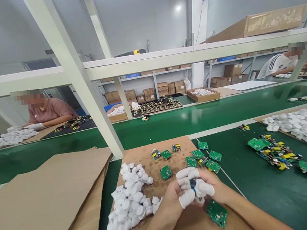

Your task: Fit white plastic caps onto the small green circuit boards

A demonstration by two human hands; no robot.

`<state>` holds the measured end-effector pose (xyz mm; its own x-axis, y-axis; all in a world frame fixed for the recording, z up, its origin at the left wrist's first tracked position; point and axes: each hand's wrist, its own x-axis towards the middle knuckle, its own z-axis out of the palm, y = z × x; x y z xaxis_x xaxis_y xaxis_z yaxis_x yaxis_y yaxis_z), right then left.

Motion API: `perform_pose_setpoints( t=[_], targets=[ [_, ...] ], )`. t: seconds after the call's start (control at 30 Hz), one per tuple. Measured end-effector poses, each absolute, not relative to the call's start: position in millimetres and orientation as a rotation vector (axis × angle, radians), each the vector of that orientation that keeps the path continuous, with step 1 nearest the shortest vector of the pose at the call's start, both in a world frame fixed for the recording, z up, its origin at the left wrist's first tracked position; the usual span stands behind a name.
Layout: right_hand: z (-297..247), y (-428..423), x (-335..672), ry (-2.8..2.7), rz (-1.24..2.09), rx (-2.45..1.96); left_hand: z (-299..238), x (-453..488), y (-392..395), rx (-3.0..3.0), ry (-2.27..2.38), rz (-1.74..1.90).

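Note:
My left hand point(179, 192) and my right hand point(207, 184) meet over the cardboard sheet, with white cots on several fingers. Between them, both are closed on a small part with a dark component point(192, 182) and some white plastic; the fingers hide most of it. A green circuit board point(217, 213) lies just below my right hand. Beyond the fingers, another green board point(165, 172) rests on the cardboard, and several more boards point(213, 165) lie in a loose group to the right. Left of my left wrist is a heap of white plastic pieces point(132, 201).
Flat cardboard sheets point(47, 199) are stacked at left. A pile of boards with yellow components point(279, 151) lies right, near more white pieces point(305, 124). A white frame post point(98, 110) rises ahead by the green conveyor belt point(166, 128). Two people sit across it.

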<state>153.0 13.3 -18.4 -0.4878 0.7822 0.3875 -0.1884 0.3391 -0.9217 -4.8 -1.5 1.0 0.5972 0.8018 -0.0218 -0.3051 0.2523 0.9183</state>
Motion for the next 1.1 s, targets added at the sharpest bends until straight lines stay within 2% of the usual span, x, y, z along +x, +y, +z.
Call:
perform_pose_setpoints(
  t=[0.53, 0.87, 1.1],
  targets=[
    [-9, 15, 155, -1.856, 1.172, -0.605, 9, -2, -3, 1.076, 0.684, 0.744],
    [-4, 12, 155, -1.809, 1.243, -0.72, 4, -4, -4, 0.978, 0.579, 0.803],
    [-8, 13, 153, -1.764, 1.299, -0.595, 6, -2, -5, 0.999, 0.562, 0.796]
  ],
)
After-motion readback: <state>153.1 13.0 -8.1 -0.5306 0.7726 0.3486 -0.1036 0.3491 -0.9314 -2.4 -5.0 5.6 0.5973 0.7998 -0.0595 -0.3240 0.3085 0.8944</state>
